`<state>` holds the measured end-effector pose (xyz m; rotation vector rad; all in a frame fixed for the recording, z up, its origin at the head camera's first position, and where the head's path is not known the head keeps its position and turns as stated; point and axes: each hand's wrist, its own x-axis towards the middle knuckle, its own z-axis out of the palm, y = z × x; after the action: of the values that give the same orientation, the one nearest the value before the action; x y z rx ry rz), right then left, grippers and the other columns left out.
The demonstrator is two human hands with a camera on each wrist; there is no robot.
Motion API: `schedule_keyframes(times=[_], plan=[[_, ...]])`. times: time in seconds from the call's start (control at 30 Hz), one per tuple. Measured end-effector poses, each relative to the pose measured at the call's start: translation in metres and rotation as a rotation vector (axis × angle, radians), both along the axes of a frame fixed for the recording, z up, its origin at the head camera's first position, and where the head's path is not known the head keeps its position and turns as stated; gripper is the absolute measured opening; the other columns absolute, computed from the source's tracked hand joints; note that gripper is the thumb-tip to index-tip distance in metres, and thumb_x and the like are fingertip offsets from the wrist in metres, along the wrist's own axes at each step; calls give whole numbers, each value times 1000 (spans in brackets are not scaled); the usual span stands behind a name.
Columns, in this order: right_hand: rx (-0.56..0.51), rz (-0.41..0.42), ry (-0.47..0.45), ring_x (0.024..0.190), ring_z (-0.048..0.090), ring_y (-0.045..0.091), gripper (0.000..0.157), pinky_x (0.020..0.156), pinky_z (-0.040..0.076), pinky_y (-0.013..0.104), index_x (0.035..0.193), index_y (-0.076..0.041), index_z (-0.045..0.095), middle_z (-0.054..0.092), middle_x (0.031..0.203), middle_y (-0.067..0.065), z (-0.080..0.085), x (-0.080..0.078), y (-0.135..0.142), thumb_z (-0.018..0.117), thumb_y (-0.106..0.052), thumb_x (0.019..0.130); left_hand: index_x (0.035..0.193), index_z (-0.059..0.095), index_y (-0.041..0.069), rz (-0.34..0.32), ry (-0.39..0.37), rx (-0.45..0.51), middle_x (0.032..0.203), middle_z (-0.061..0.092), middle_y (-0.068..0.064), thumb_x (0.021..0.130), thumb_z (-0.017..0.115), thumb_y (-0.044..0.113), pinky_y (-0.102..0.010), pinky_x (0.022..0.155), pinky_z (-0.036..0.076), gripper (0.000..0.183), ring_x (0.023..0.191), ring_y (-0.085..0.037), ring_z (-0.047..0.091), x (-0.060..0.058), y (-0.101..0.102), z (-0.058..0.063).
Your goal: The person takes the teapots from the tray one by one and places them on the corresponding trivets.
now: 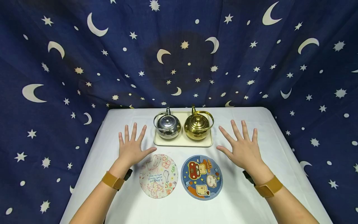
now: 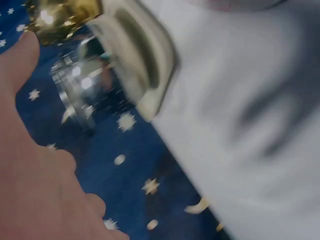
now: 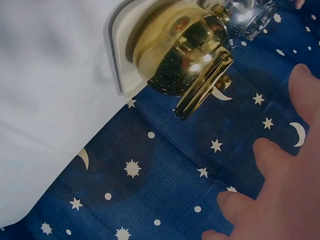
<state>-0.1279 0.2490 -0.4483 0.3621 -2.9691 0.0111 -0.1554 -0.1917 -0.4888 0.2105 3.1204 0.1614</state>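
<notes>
A silver teapot (image 1: 168, 127) and a gold teapot (image 1: 197, 127) stand side by side on a cream tray (image 1: 183, 143), their spouts toward the back. My left hand (image 1: 132, 151) is spread flat with fingers apart, left of the tray and the silver teapot, touching neither. To the right of the gold teapot, my right hand (image 1: 244, 150) is spread the same way and holds nothing. In front of the tray lie two round mats: a pale one (image 1: 158, 176) with floral drawings, near the left thumb, and a blue one (image 1: 202, 177) with cartoon figures.
A white cloth (image 1: 173, 213) covers the table. Dark blue fabric (image 1: 128, 62) printed with moons and stars hangs behind it and along both sides. Each wrist wears a tan strap (image 1: 113, 181) with a small dark device.
</notes>
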Motion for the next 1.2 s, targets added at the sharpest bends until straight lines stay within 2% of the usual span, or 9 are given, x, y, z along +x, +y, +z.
schedule_keyframes(times=[0.17,0.33,0.5,0.67,0.93,1.1,1.2], plan=[[-20,0,-11,155,-10,43,78,113,0,80,161,-42,21,11,170,15,2,-1,-1,43,-75,93,163,-4,32,0,-129,96,170,-13,-13,78,46,91,-70,118,-9,115,151,-44,-22,-21,8,-19],[-23,-9,-19,155,-7,44,78,112,9,80,161,-42,20,10,170,15,3,-2,-3,43,-74,94,164,1,28,-1,-170,91,170,-8,-14,76,49,91,-69,119,-8,118,152,-46,-18,-36,14,-33],[-17,-11,-32,155,-3,46,77,112,11,79,161,-42,18,11,170,15,3,-2,-5,43,-74,95,164,3,25,10,-226,100,170,-5,-17,76,53,89,-68,120,-6,120,153,-47,-14,-46,17,-45],[-31,-11,-44,153,8,49,75,112,16,78,162,-42,14,15,169,16,2,-3,-6,41,-70,97,164,6,24,10,-239,95,170,4,-20,76,56,87,-69,120,1,120,154,-50,-2,-51,22,-57],[-67,-14,-78,149,20,53,69,110,27,75,162,-40,13,19,167,22,2,-4,-6,36,-64,102,164,7,25,19,-261,116,169,7,-21,78,54,86,-70,120,2,116,153,-51,-1,-54,29,-72],[-136,-4,-99,148,21,54,68,109,31,73,163,-36,16,21,165,25,0,-10,-6,37,-61,104,164,3,27,39,-268,134,169,4,-20,79,50,88,-69,120,1,115,154,-48,-3,-55,32,-81],[-209,-2,-120,148,23,54,67,103,38,74,163,-32,20,22,165,25,-2,-21,-6,37,-60,104,164,4,26,42,-251,146,169,4,-20,80,48,88,-69,120,2,113,154,-49,-3,-56,32,-84]])
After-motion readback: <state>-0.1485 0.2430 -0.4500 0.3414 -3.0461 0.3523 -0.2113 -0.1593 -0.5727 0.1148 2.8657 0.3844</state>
